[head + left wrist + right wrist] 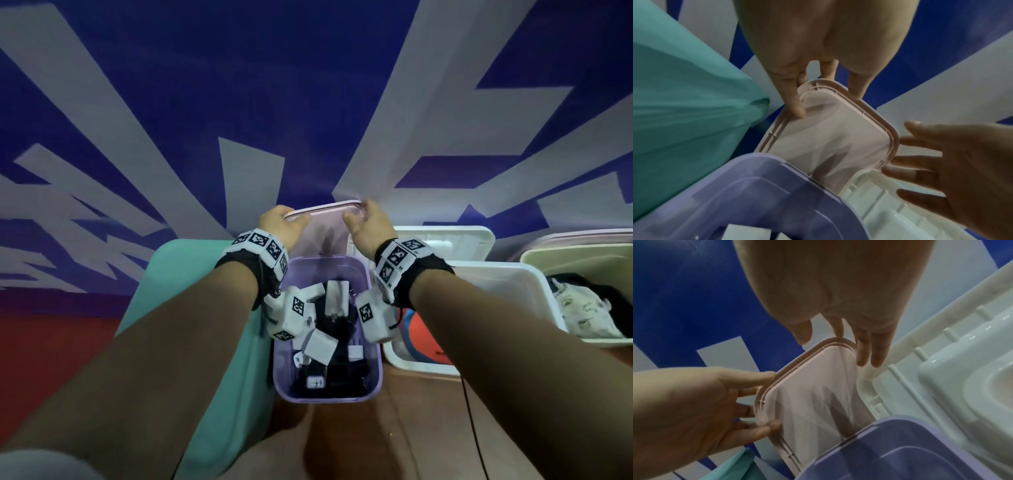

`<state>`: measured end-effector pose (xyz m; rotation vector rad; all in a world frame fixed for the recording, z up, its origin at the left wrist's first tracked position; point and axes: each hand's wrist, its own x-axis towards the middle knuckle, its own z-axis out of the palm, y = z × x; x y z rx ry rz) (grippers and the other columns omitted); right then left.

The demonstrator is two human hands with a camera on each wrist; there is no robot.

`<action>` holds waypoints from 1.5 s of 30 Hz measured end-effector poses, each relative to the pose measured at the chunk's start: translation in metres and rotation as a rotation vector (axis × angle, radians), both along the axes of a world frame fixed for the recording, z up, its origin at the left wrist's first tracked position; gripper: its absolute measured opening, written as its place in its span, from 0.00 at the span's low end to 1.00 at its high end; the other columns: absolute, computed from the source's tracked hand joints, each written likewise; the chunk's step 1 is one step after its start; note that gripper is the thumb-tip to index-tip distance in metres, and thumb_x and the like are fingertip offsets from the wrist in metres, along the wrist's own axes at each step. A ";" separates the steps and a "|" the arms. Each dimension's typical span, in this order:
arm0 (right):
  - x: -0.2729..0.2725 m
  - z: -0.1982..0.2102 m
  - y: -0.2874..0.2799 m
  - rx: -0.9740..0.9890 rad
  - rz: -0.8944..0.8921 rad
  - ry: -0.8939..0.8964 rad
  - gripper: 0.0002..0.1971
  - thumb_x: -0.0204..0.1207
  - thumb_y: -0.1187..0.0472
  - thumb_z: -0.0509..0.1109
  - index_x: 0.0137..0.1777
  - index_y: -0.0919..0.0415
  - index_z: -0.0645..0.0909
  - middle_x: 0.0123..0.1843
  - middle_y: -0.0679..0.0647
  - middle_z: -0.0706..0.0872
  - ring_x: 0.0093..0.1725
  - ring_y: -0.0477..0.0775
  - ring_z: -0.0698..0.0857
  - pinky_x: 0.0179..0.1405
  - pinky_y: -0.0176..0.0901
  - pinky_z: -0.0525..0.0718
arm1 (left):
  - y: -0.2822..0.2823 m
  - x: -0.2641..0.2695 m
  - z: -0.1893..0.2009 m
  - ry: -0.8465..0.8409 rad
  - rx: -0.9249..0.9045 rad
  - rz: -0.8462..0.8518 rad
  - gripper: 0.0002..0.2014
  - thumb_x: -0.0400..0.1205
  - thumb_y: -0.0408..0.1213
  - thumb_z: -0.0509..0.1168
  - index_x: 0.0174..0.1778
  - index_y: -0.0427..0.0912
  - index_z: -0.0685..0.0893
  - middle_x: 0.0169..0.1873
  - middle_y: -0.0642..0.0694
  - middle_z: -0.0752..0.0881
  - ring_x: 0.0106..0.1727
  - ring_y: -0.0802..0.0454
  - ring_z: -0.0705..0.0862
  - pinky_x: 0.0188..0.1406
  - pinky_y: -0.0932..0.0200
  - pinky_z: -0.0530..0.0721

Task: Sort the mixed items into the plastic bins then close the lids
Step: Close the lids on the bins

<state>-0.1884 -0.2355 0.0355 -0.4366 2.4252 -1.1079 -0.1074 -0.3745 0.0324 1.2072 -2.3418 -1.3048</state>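
Note:
A purple bin (325, 399) holding white chargers and black cables (334, 298) stands in the middle. Its translucent pink lid (325, 222) leans upright behind it against the blue and grey wall. My left hand (284, 221) pinches the lid's top left corner: in the left wrist view the thumb (795, 104) lies on the lid (838, 129) and the fingers go behind it. My right hand (363, 216) is at the top right corner. In the right wrist view its straight fingers (869, 352) touch the corner of the lid (813, 386) and the thumb hovers above the top edge.
A teal lid (191, 274) lies against the purple bin's left side. To the right is a white bin (496, 270) with an orange and blue item, its white lid (445, 236) upright behind. Further right a cream bin (582, 253) holds clothes. A black cord (472, 411) crosses the wooden table.

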 end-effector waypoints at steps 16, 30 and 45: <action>0.040 0.041 0.029 -0.208 -0.278 0.015 0.23 0.77 0.43 0.64 0.53 0.64 0.85 0.50 0.59 0.88 0.52 0.58 0.84 0.55 0.44 0.77 | 0.027 0.078 0.055 0.293 0.002 0.093 0.25 0.74 0.57 0.69 0.31 0.33 0.85 0.28 0.42 0.84 0.32 0.50 0.79 0.43 0.53 0.84; 0.150 0.034 0.081 -0.128 -0.344 0.080 0.20 0.73 0.71 0.60 0.62 0.63 0.85 0.63 0.61 0.86 0.64 0.60 0.82 0.67 0.41 0.77 | 0.061 0.168 0.043 -0.026 0.058 -0.256 0.29 0.78 0.27 0.67 0.77 0.39 0.70 0.73 0.40 0.74 0.71 0.45 0.75 0.65 0.64 0.71; 0.157 -0.049 0.107 0.428 0.190 0.092 0.22 0.81 0.58 0.62 0.74 0.62 0.71 0.77 0.61 0.66 0.75 0.62 0.70 0.70 0.46 0.70 | 0.124 0.165 -0.034 -0.435 -0.066 -0.177 0.31 0.82 0.54 0.58 0.78 0.40 0.66 0.76 0.37 0.63 0.74 0.36 0.69 0.72 0.46 0.69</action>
